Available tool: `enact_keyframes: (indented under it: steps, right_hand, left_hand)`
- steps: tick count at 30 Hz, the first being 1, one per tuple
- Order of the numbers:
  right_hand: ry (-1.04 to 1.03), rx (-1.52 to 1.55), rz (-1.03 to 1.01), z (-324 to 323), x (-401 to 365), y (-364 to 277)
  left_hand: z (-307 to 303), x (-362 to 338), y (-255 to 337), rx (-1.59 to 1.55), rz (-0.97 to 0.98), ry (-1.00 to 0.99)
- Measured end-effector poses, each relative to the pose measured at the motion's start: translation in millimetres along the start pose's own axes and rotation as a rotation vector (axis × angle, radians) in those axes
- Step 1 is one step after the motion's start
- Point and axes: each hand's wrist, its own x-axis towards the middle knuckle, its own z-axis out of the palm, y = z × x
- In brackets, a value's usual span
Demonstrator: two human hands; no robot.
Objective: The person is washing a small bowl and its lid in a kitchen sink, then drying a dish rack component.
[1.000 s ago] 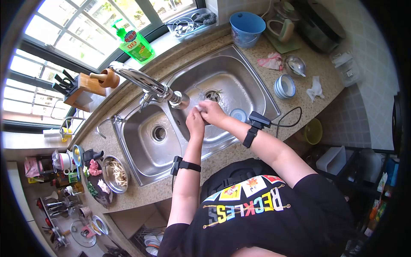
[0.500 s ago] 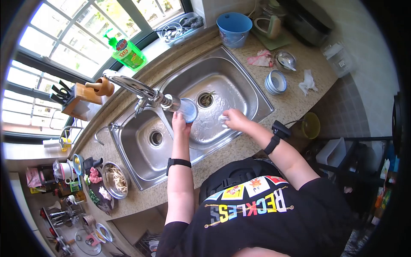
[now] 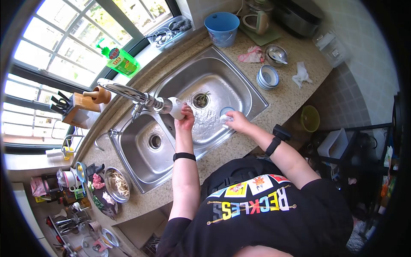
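The left hand [image 3: 185,117] grips a white bowl [image 3: 176,109] under the faucet [image 3: 161,105] at its ten o'clock; the right hand [image 3: 235,120] pinches a white wad [image 3: 225,118], another bowl [image 3: 227,109] at its eleven; apparently rinsing, which calls for steady turning

One left hand [image 3: 185,120] and one right hand [image 3: 236,119], two in all. Two black wristbands [image 3: 184,156]. One white bowl [image 3: 176,108], one white wad [image 3: 225,119], one round bluish dish [image 3: 226,111]. Two steel sink basins [image 3: 150,162], two drains [image 3: 155,141]. One gooseneck faucet [image 3: 125,91], one slim curved spout [image 3: 113,132]. One green pump bottle [image 3: 122,62]. One knife block [image 3: 82,109]; knife handles [image 3: 63,103] too bunched for a count. One wooden mortar [image 3: 102,95], one pestle [image 3: 89,94]. One blue bucket [image 3: 221,33]. One stack of blue-rimmed bowls [image 3: 267,79], number within unclear. Two metal bowls [image 3: 270,58], one spoon [image 3: 281,59]. One pink cloth [image 3: 251,55]. One crumpled white tissue [image 3: 302,74].
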Motion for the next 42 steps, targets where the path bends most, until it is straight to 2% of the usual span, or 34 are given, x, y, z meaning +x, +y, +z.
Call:
enact_keyframes:
  steps: [7, 10, 12, 15, 17, 20, 23, 25, 26, 27, 29, 31, 32, 33, 35, 36, 37, 39, 40, 41, 42]
  right_hand:
    - [0.001, 0.114, 0.081, -3, 0, 8]
    - [0.008, 0.131, 0.097, -6, -3, 11]
    - [0.027, 0.116, 0.098, -6, -2, 15]
    - [0.035, 0.116, 0.111, -10, -1, 22]
    - [0.02, 0.134, 0.117, -12, 1, 23]
    - [0.115, 0.146, 0.135, -9, 6, 26]
    - [0.123, 0.181, 0.116, -14, 11, 29]
    - [0.087, 0.159, 0.132, -16, 9, 24]
    - [0.11, 0.19, 0.142, -21, 9, 24]
    - [0.108, 0.191, 0.146, -17, 9, 28]
    - [0.117, 0.22, 0.149, -15, 15, 44]
    - [0.1, 0.207, 0.169, -22, 13, 42]
    - [0.096, 0.207, 0.166, -24, 12, 40]
    - [0.091, 0.207, 0.162, -25, 12, 43]
    - [0.076, 0.221, 0.175, -25, 13, 47]
    - [0.082, 0.213, 0.166, -28, 11, 41]
    - [0.087, 0.205, 0.157, -31, 10, 35]
    - [0.05, 0.253, 0.174, -36, 8, 33]
    - [0.06, 0.238, 0.158, -33, 8, 36]
    - [0.07, 0.223, 0.143, -31, 8, 39]
    - [0.095, 0.216, 0.107, -25, 10, 48]
  left_hand:
    - [12, 7, 6, -0.105, -0.001, -0.065]
    - [8, -2, -2, 0.024, -0.008, -0.101]
    - [-1, -10, -9, 0.155, -0.108, -0.168]
    - [-13, -20, -16, 0.206, -0.149, -0.208]
    - [-16, -23, -18, 0.237, -0.145, -0.227]
    - [-18, -25, -19, 0.242, -0.111, -0.245]
    - [-37, -23, -5, 0.389, -0.048, -0.16]
    - [-37, -27, -8, 0.472, -0.015, 0.323]
    - [-45, -16, -24, 0.881, 0.328, 0.912]
    - [-55, -20, -16, 0.869, 0.313, 0.866]
    - [-62, -27, -27, 1.495, 0.286, 0.895]
    - [-36, -25, -59, 2.292, 0.057, 1.206]
    - [-50, -21, -46, 2.66, -0.111, 1.207]
    - [-47, -22, -55, 2.666, -0.115, 1.204]
    - [-40, -24, -72, 3.203, 0.004, 0.987]
    - [-37, -23, -77, 3.297, 0.16, 0.901]
    - [-34, -19, -81, 3.301, 0.159, 0.9]
    - [-23, -12, -92, 3.303, 0.459, 0.967]
    - [-23, -7, -93, 3.343, 0.559, 0.896]
    - [-20, -2, -99, 3.348, 0.556, 0.894]
    - [-12, 3, -109, 3.364, 0.674, 0.768]
